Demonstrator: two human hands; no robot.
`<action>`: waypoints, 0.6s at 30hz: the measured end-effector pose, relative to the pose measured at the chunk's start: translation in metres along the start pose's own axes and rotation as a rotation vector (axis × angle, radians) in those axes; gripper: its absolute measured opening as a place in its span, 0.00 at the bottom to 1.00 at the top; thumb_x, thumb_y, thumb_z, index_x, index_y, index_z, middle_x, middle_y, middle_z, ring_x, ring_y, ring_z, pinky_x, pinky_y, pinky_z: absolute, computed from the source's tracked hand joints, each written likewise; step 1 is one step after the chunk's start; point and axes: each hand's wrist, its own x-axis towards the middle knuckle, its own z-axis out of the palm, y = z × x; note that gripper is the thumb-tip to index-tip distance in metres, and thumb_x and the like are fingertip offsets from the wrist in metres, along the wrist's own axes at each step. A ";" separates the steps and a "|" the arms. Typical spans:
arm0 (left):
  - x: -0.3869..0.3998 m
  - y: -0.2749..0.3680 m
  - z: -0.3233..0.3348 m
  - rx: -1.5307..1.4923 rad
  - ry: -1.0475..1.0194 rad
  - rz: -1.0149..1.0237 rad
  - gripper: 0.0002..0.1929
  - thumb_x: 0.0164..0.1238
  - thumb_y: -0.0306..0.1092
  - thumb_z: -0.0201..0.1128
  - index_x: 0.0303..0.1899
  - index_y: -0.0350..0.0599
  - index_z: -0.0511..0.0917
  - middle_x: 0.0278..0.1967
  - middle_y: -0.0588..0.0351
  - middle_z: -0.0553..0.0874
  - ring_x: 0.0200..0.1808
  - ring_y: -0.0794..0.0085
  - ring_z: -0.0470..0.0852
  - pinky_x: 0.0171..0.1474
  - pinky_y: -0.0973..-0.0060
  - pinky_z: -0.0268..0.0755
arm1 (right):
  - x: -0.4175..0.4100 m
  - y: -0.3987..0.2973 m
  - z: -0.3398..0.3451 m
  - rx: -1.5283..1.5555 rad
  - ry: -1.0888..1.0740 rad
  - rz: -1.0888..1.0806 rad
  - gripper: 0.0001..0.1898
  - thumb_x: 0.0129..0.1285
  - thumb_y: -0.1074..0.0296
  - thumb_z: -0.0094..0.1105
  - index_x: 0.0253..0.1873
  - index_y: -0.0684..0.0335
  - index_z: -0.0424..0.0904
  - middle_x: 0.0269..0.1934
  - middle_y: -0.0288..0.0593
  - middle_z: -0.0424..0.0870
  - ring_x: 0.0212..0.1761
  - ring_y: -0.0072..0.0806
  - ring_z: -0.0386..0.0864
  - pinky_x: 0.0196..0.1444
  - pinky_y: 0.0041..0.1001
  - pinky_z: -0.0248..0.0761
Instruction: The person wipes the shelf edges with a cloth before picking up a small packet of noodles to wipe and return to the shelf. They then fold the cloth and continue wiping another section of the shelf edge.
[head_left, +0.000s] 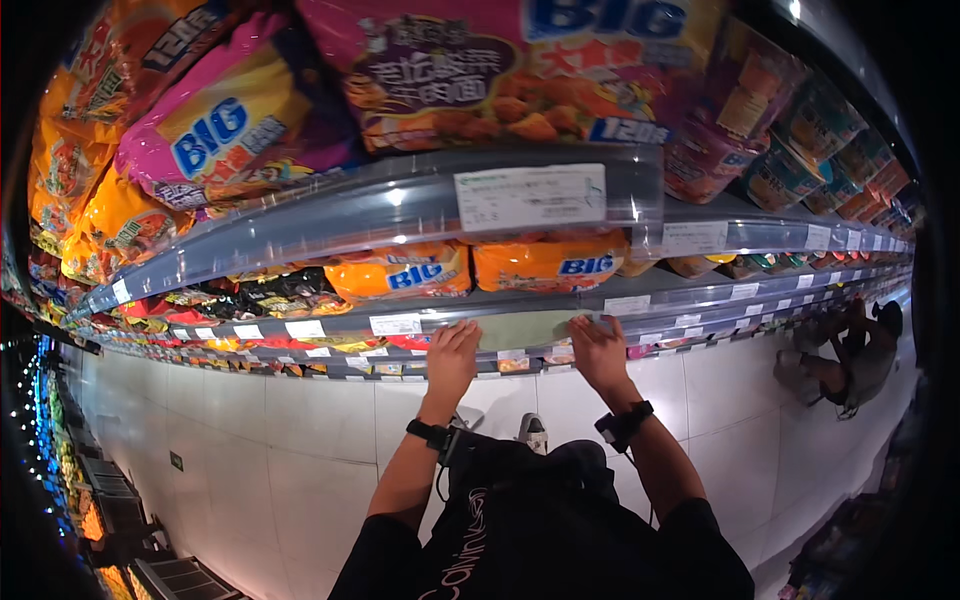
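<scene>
A pale green sheet or cloth (525, 331) lies along the front of a lower shelf edge, between my two hands. My left hand (453, 356) has its fingertips at the sheet's left end, beside a price label (396, 325). At its right end is my right hand (600, 352), fingers bent against it and the shelf rail. Whether the sheet is flat on the rail or held off it, I cannot tell. Just above, orange noodle packets (551, 262) lie on the shelf. Each wrist wears a black strapped device.
A higher shelf edge (360, 217) juts out above my hands, with large noodle bags (450, 75) over it. Cup noodles (784, 172) stand at upper right. A person (855, 352) crouches by the shelves at right. Crates (184, 577) stand at lower left.
</scene>
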 end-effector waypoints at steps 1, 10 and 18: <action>-0.009 0.006 -0.002 -0.067 -0.010 -0.054 0.11 0.53 0.22 0.62 0.40 0.43 0.82 0.42 0.56 0.86 0.48 0.65 0.82 0.53 0.62 0.70 | 0.001 -0.008 -0.011 0.040 0.001 0.019 0.10 0.54 0.74 0.57 0.42 0.56 0.81 0.37 0.40 0.87 0.42 0.32 0.85 0.56 0.40 0.67; -0.087 0.039 0.005 -0.568 -0.338 -0.674 0.11 0.60 0.24 0.58 0.45 0.40 0.77 0.32 0.42 0.83 0.32 0.53 0.83 0.38 0.64 0.74 | -0.072 -0.003 0.017 0.620 -0.233 0.353 0.10 0.56 0.75 0.56 0.42 0.65 0.82 0.27 0.53 0.82 0.29 0.46 0.81 0.34 0.38 0.73; -0.034 0.053 0.011 -1.307 -0.075 -1.382 0.05 0.69 0.36 0.58 0.42 0.51 0.78 0.34 0.61 0.82 0.27 0.74 0.77 0.30 0.77 0.69 | -0.049 0.002 0.026 1.348 -0.241 0.894 0.07 0.66 0.70 0.53 0.42 0.66 0.79 0.32 0.35 0.80 0.33 0.20 0.76 0.34 0.23 0.69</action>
